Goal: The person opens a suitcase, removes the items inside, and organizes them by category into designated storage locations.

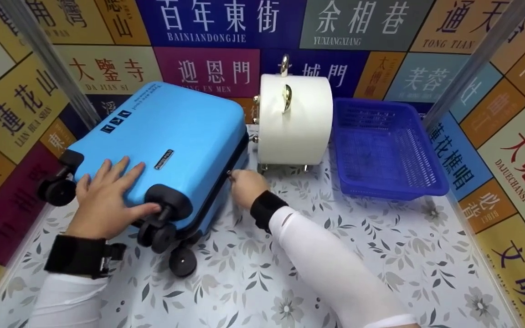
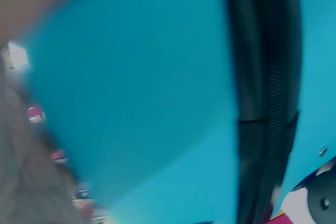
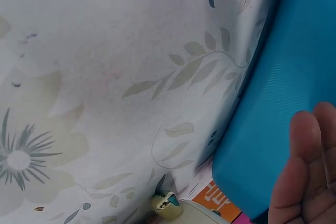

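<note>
A light blue suitcase [image 1: 189, 118] lies on its side, wheels toward the near edge. My left hand [image 1: 103, 200] rests on its upper shell with fingers spread, beside a black corner wheel mount. At the case's right side, my right hand [image 1: 248, 187] has curled fingers and pinches a small metallic zipper pull [image 1: 229, 173] at the black zipper band. The left wrist view shows the blue shell [image 2: 136, 87] and the dark zipper band [image 2: 275, 103] close up. In the right wrist view, curled fingers [image 3: 304, 166] are near the blue side [image 3: 268, 108]; the pull cannot be seen there.
A white drum-shaped case [image 1: 295, 120] with gold fittings stands right of the suitcase. Farther right is a blue plastic basket [image 1: 392, 182]. A floral sheet [image 1: 262, 282] covers the surface, with sign-printed panels [image 1: 217, 23] around it. Clear posts [image 1: 476, 59] stand at the back corners.
</note>
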### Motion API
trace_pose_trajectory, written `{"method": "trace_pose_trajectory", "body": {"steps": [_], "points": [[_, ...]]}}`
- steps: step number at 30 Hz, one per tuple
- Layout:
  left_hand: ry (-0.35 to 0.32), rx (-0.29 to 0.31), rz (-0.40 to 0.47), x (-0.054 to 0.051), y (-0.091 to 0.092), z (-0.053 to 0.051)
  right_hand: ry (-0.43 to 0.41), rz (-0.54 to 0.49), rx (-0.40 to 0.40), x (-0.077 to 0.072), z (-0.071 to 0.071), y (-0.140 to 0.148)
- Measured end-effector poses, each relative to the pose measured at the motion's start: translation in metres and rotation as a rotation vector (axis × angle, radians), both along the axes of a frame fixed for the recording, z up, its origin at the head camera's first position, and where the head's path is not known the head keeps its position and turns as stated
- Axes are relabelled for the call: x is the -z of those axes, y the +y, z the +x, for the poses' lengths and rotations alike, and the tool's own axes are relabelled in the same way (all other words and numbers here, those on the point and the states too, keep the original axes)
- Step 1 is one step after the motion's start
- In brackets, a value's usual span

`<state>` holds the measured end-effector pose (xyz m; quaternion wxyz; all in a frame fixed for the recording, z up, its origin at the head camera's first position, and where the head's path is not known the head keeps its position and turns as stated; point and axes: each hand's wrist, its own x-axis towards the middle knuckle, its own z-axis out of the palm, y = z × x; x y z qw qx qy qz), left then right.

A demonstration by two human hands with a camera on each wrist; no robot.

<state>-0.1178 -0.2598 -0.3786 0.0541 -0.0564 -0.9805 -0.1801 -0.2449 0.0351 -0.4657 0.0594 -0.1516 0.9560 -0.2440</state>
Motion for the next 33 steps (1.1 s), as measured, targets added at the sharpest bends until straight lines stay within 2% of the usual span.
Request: {"method": "trace_pose_trajectory", "body": {"steps": [4,9,14,17,23,26,29,33], "points": [[0.109,0.002,-0.016,0.009,-0.003,-0.007,0.002,-0.003,-0.013,-0.002,0.002,-0.003],[0.164,-0.023,-0.067,0.011,0.000,-0.006,0.032,-0.008,-0.037,-0.002,0.005,-0.003],[0.161,-0.048,-0.072,0.013,0.009,-0.006,0.082,0.008,-0.048,-0.002,0.005,-0.001],[0.151,-0.077,-0.069,0.015,0.017,-0.006,0.079,0.017,-0.057,-0.002,0.007,-0.001],[0.176,-0.148,-0.080,0.018,0.041,-0.001,0.068,0.027,-0.103,-0.004,0.010,0.003],[0.158,-0.159,-0.068,0.017,0.046,0.000,0.066,0.031,-0.111,-0.003,0.011,0.006],[0.095,-0.115,-0.034,0.014,0.033,-0.002,0.059,0.032,-0.101,-0.003,0.011,0.008],[0.005,-0.046,-0.015,0.007,-0.003,-0.006,0.038,0.023,-0.105,-0.002,0.012,0.008]]}}
